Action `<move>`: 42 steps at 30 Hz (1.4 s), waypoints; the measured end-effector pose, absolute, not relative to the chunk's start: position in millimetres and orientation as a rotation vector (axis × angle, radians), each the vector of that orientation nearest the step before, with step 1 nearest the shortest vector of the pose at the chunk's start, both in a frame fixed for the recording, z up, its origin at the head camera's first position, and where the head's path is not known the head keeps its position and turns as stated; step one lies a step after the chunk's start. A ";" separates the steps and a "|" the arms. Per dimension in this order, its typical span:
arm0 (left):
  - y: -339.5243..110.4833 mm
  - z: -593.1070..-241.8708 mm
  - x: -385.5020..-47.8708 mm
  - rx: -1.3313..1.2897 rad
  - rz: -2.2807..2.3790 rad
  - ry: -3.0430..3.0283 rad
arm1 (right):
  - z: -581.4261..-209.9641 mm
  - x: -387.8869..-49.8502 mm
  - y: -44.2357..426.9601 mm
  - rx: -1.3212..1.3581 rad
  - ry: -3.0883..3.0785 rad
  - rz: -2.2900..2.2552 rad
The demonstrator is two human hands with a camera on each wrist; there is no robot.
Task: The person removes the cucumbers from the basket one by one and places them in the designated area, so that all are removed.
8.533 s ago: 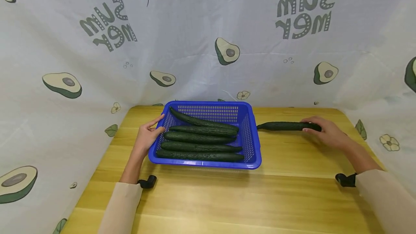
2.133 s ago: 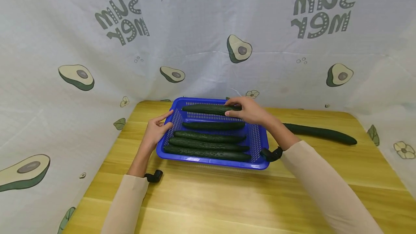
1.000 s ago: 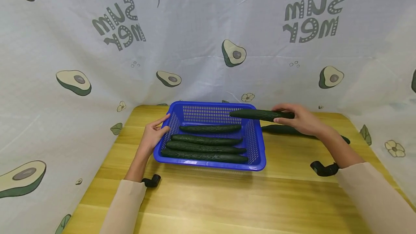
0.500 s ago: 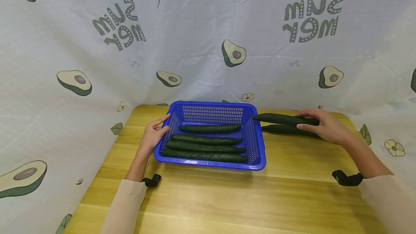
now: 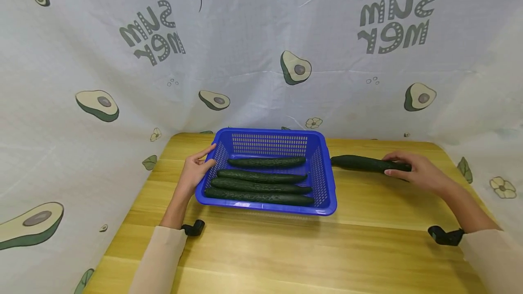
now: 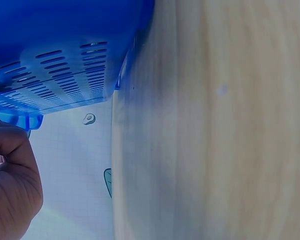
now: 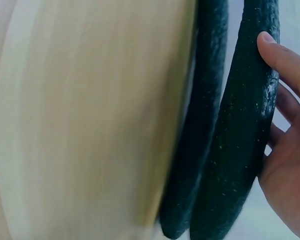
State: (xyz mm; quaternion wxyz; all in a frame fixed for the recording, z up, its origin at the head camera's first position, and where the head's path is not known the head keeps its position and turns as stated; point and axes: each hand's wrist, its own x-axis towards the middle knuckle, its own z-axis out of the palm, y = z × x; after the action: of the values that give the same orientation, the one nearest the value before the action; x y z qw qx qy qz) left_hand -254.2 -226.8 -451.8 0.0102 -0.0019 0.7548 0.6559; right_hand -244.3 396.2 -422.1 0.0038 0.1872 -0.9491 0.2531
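Fingers and thumb of my left hand [image 5: 192,175] grip the left rim of a blue perforated basket [image 5: 266,207]. Several dark green cucumbers [image 5: 261,186] lie side by side inside it. The left wrist view has the basket's slotted wall [image 6: 65,30] above the hand [image 6: 12,185]. Right of the basket, my right hand [image 5: 429,176] holds a cucumber [image 5: 359,163] near its right end, low over the table. In the right wrist view, thumb and fingers of that hand [image 7: 292,155] are around this cucumber [image 7: 240,130], and a second cucumber [image 7: 205,95] lies alongside, nearer the tabletop.
The wooden table [image 5: 286,257] extends in front of the basket and to both sides. A pale cloth [image 5: 245,26] printed with avocados and lettering hangs behind and at the sides. Black wrist devices [image 5: 194,228] sit at both sleeves.
My right hand has taken a cucumber out of the basket, carried it right and lowered it beside the one on the table. The left hand has stayed on the rim.
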 end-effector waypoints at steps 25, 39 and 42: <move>-226.6 -451.4 -254.1 0.016 2.073 2.353 | -449.3 -249.8 393.8 0.640 -3.054 0.780; -224.1 -450.8 -252.5 -0.013 2.060 2.357 | -445.2 -246.9 389.2 0.561 -2.994 0.760; -223.8 -451.7 -253.3 -0.014 2.055 2.362 | -445.2 -246.9 388.9 0.559 -3.004 0.779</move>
State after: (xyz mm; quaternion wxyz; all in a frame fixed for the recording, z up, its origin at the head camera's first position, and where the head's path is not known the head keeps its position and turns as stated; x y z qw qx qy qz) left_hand -253.3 -223.8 -451.7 0.0054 -0.0043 0.7545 0.6563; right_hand -246.9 388.9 -445.2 -0.0059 0.1773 -0.9526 0.2470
